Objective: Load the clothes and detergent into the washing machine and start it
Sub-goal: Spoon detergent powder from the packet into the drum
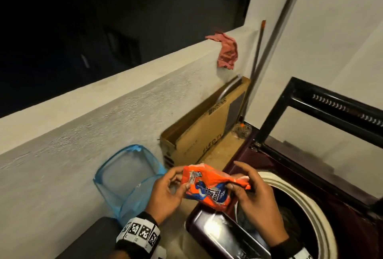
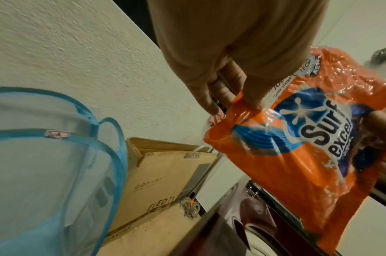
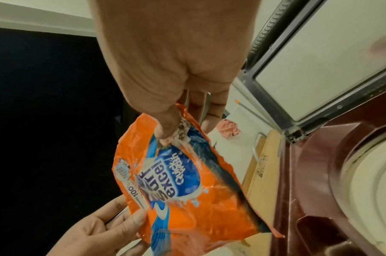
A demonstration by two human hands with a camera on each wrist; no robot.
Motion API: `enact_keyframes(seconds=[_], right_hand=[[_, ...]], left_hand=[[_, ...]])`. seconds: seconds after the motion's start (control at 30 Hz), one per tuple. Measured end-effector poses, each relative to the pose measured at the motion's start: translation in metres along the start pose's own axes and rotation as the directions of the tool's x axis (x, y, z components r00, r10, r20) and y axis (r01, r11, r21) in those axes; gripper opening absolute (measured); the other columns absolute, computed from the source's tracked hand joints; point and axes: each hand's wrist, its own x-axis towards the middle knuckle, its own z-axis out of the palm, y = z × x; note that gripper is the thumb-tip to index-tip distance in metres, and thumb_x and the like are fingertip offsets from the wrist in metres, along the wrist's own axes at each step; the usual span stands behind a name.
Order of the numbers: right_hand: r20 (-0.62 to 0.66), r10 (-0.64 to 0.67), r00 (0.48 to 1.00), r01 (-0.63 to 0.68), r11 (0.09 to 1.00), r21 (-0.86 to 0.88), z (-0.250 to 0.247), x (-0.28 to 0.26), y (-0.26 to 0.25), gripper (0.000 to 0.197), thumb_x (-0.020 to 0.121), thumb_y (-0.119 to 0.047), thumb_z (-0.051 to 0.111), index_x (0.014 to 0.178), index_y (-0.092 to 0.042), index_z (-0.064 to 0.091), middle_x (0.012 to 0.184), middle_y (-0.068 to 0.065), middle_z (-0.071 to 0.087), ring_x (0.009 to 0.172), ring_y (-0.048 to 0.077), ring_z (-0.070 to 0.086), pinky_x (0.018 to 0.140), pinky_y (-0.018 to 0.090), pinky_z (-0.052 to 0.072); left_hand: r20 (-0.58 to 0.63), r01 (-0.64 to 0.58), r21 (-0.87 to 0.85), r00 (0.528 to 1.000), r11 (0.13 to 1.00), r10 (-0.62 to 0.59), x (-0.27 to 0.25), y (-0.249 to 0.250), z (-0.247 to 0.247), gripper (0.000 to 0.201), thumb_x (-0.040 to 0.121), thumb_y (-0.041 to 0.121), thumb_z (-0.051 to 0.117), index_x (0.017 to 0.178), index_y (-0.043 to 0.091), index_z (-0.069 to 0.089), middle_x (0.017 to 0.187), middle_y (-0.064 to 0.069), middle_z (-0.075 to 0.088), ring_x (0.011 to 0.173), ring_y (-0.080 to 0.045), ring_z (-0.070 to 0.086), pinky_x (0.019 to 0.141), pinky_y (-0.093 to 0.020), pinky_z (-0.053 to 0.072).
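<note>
You hold the detergent packet [image 1: 209, 188] in both hands, in the air beside the front left corner of the washer [image 1: 259, 167], partly over its rim. Your left hand [image 1: 165, 194] pinches the packet's left edge between thumb and curled fingers; the left wrist view shows the fingers [image 2: 209, 97] bent behind the orange film and the thumb on its front. Your right hand [image 1: 255, 200] pinches the packet's crumpled top end, thumb and forefinger closed on the twisted film, the other fingers loosely curled. The packet [image 3: 181, 181] is orange with a blue logo and hangs tilted, its printed face toward you. The washer lid [image 1: 323, 113] stands raised at the back, and the pale drum ring [image 1: 306, 207] lies open below your right hand. Dark cloth shows inside the drum [image 1: 290, 217]; what it is cannot be made out. The blue mesh hamper [image 1: 126, 176] stands on the floor against the low wall [image 1: 83, 134], just left of your left hand. A flat cardboard box [image 1: 203, 132] leans on that wall beyond the hamper. A pink rag [image 1: 227, 51] is draped over the wall's top edge. Two poles [image 1: 269, 51] lean in the corner behind the box.
</note>
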Motion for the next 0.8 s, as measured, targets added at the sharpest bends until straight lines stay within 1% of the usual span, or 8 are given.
enact_keyframes(seconds=[0.17,0.3,0.37,0.47,0.57,0.67,0.73,0.8], right_hand=[[0.175,-0.019,0.984,0.007,0.998,0.067,0.058,0.016,-0.02,0.057,0.087,0.001,0.071,0.128,-0.036,0.058,0.093,-0.009,0.076,0.09,0.007,0.072,0.08,0.033,0.06],[0.344,-0.074,0.936,0.052,0.996,0.075,0.123,0.019,-0.033,0.061,0.085,0.0,0.074,0.125,-0.044,0.059,0.091,-0.005,0.075,0.086,0.009,0.071,0.077,0.027,0.059],[0.441,-0.092,0.893,0.054,0.994,0.098,0.165,0.016,-0.037,0.06,0.084,-0.002,0.075,0.123,-0.045,0.06,0.089,-0.004,0.074,0.083,0.009,0.071,0.074,0.025,0.058],[0.567,-0.13,0.814,0.076,0.99,0.118,0.229,0.007,-0.041,0.058,0.084,-0.002,0.075,0.123,-0.043,0.061,0.088,-0.006,0.071,0.079,0.007,0.068,0.073,0.023,0.056],[0.722,-0.117,0.682,0.037,0.991,0.125,0.291,-0.012,-0.043,0.056,0.09,0.002,0.066,0.131,-0.035,0.057,0.096,-0.014,0.069,0.088,0.007,0.068,0.078,0.027,0.059],[0.816,-0.101,0.569,0.009,0.993,0.117,0.346,-0.033,-0.037,0.058,0.087,0.012,0.061,0.135,-0.022,0.055,0.095,-0.015,0.07,0.092,0.0,0.067,0.08,0.017,0.055],[0.829,-0.082,0.553,0.004,0.995,0.096,0.377,-0.043,-0.024,0.06,0.085,0.014,0.062,0.132,-0.021,0.055,0.105,-0.01,0.069,0.097,-0.003,0.066,0.083,0.013,0.052],[0.835,-0.046,0.549,-0.025,0.997,0.071,0.41,-0.056,-0.003,0.063,0.083,0.015,0.062,0.126,-0.031,0.056,0.112,-0.004,0.068,0.101,0.001,0.066,0.089,0.019,0.053]], left_hand=[[-0.01,0.006,-0.01,1.0,1.0,-0.006,-0.024,-0.012,-0.061,0.061,0.079,0.014,0.079,0.134,0.022,0.054,0.128,0.005,0.067,0.118,-0.018,0.064,0.102,-0.036,0.051],[-0.177,0.061,-0.12,0.981,0.991,-0.082,-0.063,-0.032,-0.115,0.077,0.06,0.023,0.069,0.135,0.015,0.054,0.129,-0.003,0.066,0.123,-0.024,0.061,0.1,-0.044,0.05],[-0.282,0.133,-0.153,0.944,0.979,-0.172,-0.089,-0.047,-0.142,0.073,0.063,0.022,0.07,0.133,0.014,0.054,0.127,-0.008,0.067,0.12,-0.029,0.063,0.097,-0.048,0.052],[-0.434,0.279,-0.079,0.855,0.957,-0.285,-0.131,-0.07,-0.182,0.052,0.081,0.023,0.079,0.129,0.016,0.058,0.12,-0.005,0.071,0.112,-0.021,0.068,0.095,-0.046,0.056],[-0.534,0.412,0.042,0.779,0.91,-0.328,-0.179,-0.103,-0.213,0.033,0.086,0.021,0.078,0.113,0.035,0.065,0.107,0.01,0.072,0.101,-0.006,0.069,0.088,-0.036,0.058],[-0.644,0.537,0.063,0.666,0.841,-0.377,-0.22,-0.129,-0.228,0.043,0.088,0.015,0.073,0.1,0.05,0.05,0.1,0.023,0.061,0.094,0.0,0.062,0.084,-0.024,0.052],[-0.679,0.575,0.006,0.603,0.818,-0.419,-0.237,-0.146,-0.232,0.04,0.091,0.016,0.069,0.098,0.05,0.048,0.099,0.022,0.059,0.094,-0.007,0.064,0.085,-0.029,0.054],[-0.703,0.591,-0.045,0.554,0.805,-0.446,-0.252,-0.169,-0.233,0.036,0.093,0.018,0.068,0.097,0.05,0.05,0.101,0.024,0.058,0.095,-0.002,0.062,0.083,-0.024,0.053]])
